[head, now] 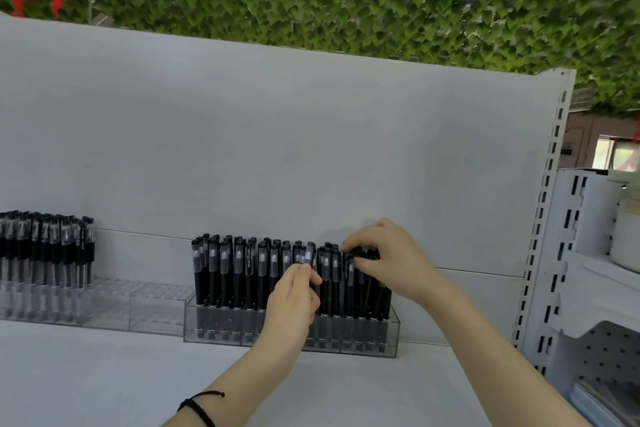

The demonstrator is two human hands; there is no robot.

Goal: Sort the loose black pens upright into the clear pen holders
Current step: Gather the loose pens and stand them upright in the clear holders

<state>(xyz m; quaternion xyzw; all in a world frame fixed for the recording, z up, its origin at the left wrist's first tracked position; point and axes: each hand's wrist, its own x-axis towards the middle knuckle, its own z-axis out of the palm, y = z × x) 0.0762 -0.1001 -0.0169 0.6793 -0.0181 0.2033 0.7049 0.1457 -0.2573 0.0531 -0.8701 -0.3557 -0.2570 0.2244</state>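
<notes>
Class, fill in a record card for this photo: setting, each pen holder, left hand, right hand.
Setting: white shelf
Centre holder: clear, packed with upright black pens
Left holder: clear, holds far-left pens upright
Left hand: pinches single pen near its top
Right hand: fingers curled on right-end pens

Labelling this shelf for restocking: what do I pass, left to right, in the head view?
Black pens standing in a clear plastic holder → empty clear plastic holder section → clear plastic holder packed with black pens → white slotted metal upright → white perforated metal panel.
</notes>
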